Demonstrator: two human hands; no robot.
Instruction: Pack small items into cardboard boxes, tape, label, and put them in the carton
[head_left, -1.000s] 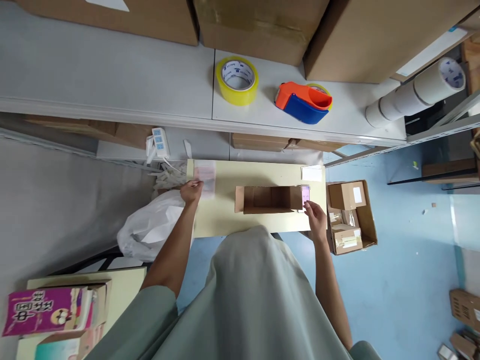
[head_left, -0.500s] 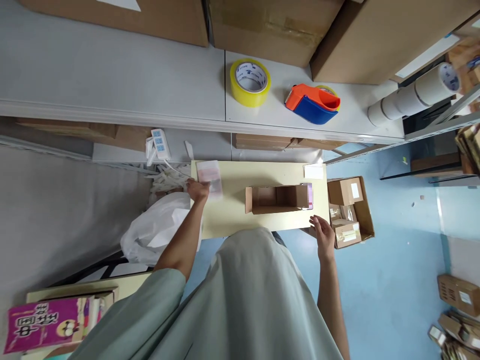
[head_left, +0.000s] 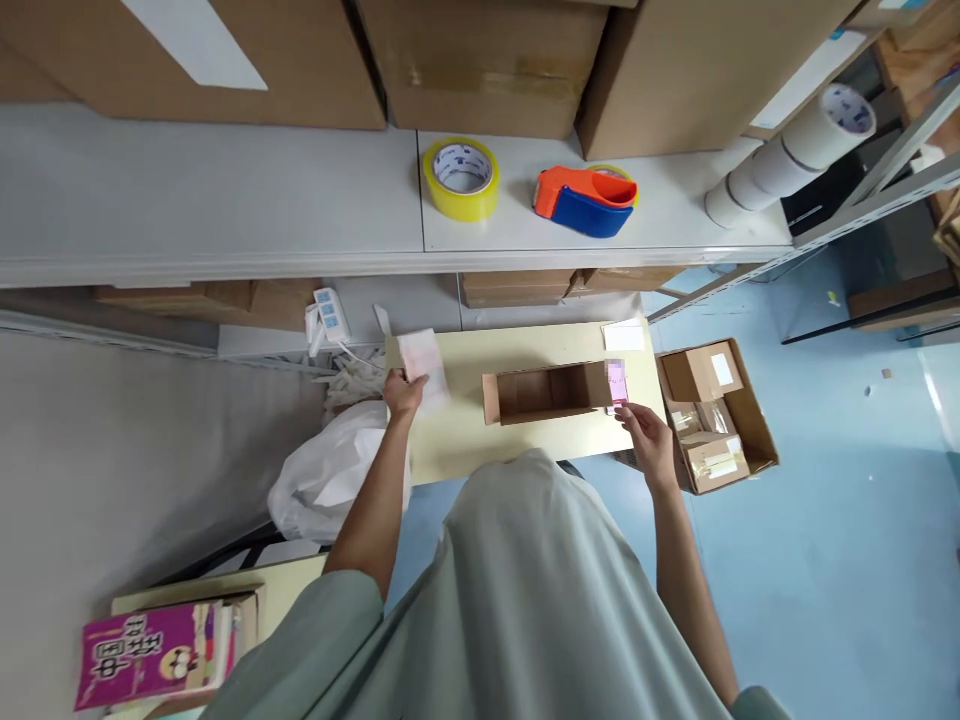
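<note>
Left hand [head_left: 403,394] touching a pale pink-and-white rectangular sheet [head_left: 424,358], grip impossible to tell, right hand [head_left: 648,438] touching a slim pink-screened phone [head_left: 616,382] with its fingertips, hold also unclear, open brown oblong cardboard box [head_left: 546,392] sitting between them on a cream table [head_left: 457,448], phone lying beside its right end

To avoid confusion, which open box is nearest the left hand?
The long, narrow box on the table, between left hand and right hand; the open box right of the table holds smaller boxes.
</note>
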